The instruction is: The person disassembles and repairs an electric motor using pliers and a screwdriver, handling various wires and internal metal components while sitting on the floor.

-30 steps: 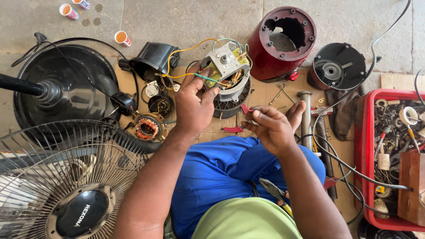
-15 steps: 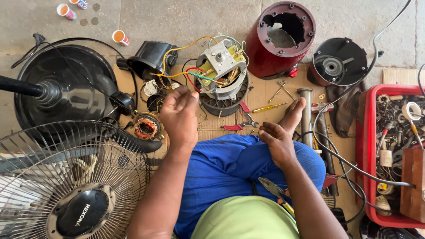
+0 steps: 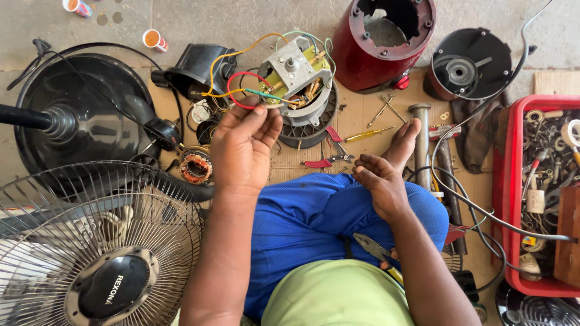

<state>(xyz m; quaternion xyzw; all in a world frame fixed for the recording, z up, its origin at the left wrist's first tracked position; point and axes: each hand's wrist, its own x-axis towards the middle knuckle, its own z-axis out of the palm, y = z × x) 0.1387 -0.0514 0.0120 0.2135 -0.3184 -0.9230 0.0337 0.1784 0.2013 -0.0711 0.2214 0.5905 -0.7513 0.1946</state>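
Observation:
A fan motor [image 3: 297, 78] with a grey metal housing and copper windings sits on a black round part on the cardboard. Red, yellow and green wires [image 3: 241, 90] loop out of its left side. My left hand [image 3: 244, 148] pinches these wires just left of the motor. My right hand [image 3: 377, 181] rests on my blue-trousered knee, fingers loosely curled with nothing in them. Red-handled pliers [image 3: 329, 154] lie on the cardboard between my two hands.
A black fan base [image 3: 78, 115] and a wire fan guard [image 3: 90, 247] fill the left. A red housing [image 3: 386, 42] and a black round cover [image 3: 468, 63] lie at the back. A red crate [image 3: 513, 199] of parts stands right. A yellow screwdriver [image 3: 368, 134] and another pair of pliers [image 3: 374, 249] lie near.
My left hand pulled back from the motor top towards me and now holds the wires. My right hand dropped from near the tools down onto my knee.

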